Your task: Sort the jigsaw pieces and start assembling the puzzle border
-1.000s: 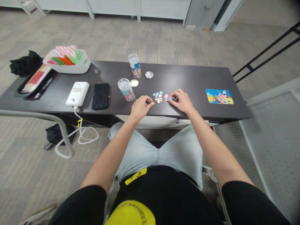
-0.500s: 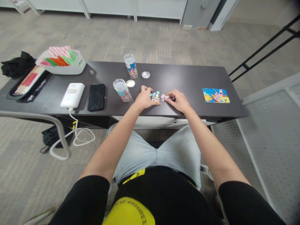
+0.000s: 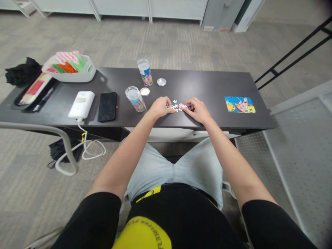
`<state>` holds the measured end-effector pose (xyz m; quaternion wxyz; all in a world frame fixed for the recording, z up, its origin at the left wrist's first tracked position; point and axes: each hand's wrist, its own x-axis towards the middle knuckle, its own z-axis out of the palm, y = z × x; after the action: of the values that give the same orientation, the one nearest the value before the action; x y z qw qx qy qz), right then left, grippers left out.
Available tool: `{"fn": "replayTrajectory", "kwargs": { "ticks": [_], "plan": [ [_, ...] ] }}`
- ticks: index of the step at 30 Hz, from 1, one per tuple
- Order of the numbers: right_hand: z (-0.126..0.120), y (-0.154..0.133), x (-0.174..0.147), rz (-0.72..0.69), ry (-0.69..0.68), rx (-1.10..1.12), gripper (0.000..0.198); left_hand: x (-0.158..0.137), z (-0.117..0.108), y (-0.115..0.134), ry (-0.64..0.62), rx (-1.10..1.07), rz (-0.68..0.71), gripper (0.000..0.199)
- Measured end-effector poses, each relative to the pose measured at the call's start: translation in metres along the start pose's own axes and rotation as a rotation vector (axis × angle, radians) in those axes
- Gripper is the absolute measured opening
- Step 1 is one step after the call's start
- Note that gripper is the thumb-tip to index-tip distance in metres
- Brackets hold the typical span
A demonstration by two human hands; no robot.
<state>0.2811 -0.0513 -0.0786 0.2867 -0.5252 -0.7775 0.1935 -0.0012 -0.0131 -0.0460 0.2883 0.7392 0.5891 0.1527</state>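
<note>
A small heap of colourful jigsaw puzzle pieces (image 3: 178,107) lies on the dark table between my hands. My left hand (image 3: 162,107) curls thumb and fingers about the left end of the heap. From the opposite side, my right hand (image 3: 197,109) has its bent fingers on the right end. One teal puzzle piece (image 3: 175,101) sits apart, just beyond the heap. Left of my left hand stands a clear canister with a pink and teal label (image 3: 137,100). A finished picture card (image 3: 240,104) in blue and yellow lies farther right.
Behind are a second clear canister (image 3: 145,73) and two round lids, one silver (image 3: 161,82) and one pale (image 3: 144,91). A black phone (image 3: 107,107), a white power bank (image 3: 81,104) with a cable, and a white basket (image 3: 77,76) occupy the left of the table (image 3: 207,83).
My left hand has drawn its spread thumb and fingers closer together. The two groups of pieces have merged into one low heap, with a teal piece left outside. My right hand has barely moved.
</note>
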Motion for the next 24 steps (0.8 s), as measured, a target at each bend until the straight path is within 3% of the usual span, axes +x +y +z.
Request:
{"fn": "replayTrajectory", "kwargs": {
  "ticks": [19, 22, 24],
  "plan": [
    [-0.002, 0.002, 0.000, 0.000, -0.008, 0.024, 0.020, -0.017, -0.004, 0.004, 0.136, 0.056, 0.072, 0.012],
    [-0.001, 0.004, 0.000, 0.003, -0.001, 0.031, 0.023, -0.029, -0.015, 0.015, 0.145, 0.052, 0.083, 0.011],
    [-0.001, 0.004, 0.000, 0.017, -0.004, 0.034, 0.021, -0.043, -0.034, 0.021, 0.160, 0.042, 0.118, 0.010]
  ]
}}
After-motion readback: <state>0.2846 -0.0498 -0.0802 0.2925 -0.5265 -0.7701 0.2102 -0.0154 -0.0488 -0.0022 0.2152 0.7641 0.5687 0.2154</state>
